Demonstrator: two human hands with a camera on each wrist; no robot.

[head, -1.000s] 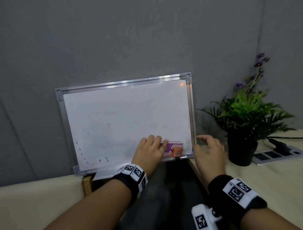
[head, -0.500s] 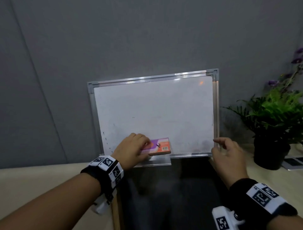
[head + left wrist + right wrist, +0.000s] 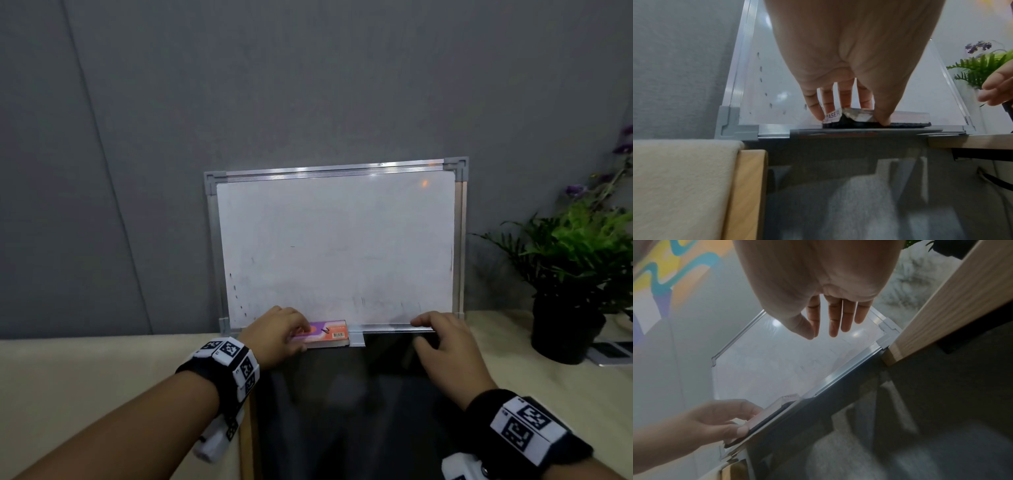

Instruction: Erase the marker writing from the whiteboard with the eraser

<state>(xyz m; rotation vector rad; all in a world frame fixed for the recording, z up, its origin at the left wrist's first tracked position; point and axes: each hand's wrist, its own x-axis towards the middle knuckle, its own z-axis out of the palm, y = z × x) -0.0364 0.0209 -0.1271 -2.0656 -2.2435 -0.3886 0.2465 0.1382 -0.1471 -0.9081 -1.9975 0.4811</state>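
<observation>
Gripping one eraser (image 3: 323, 335) between thumb and four fingers, the left hand (image 3: 277, 330) is seen at the lower left of the whiteboard (image 3: 337, 246). The eraser is held lying on the tray ledge (image 3: 358, 340) at the board's bottom edge, its dark felt side down and its pink and purple label up. The right hand (image 3: 445, 346) is held near the bottom frame towards the right, fingers relaxed and slightly spread, nothing grasped; whether its fingertips touch the frame cannot be told. One whiteboard is propped upright against a grey wall (image 3: 308, 85), spanning a dark gap between two tabletops (image 3: 85, 377). A column of about five small dark marks (image 3: 236, 296) is seen along its left edge, with faint smudges elsewhere. One potted plant (image 3: 579, 274) with purple flowers is stood on the right tabletop, well apart from the board.
</observation>
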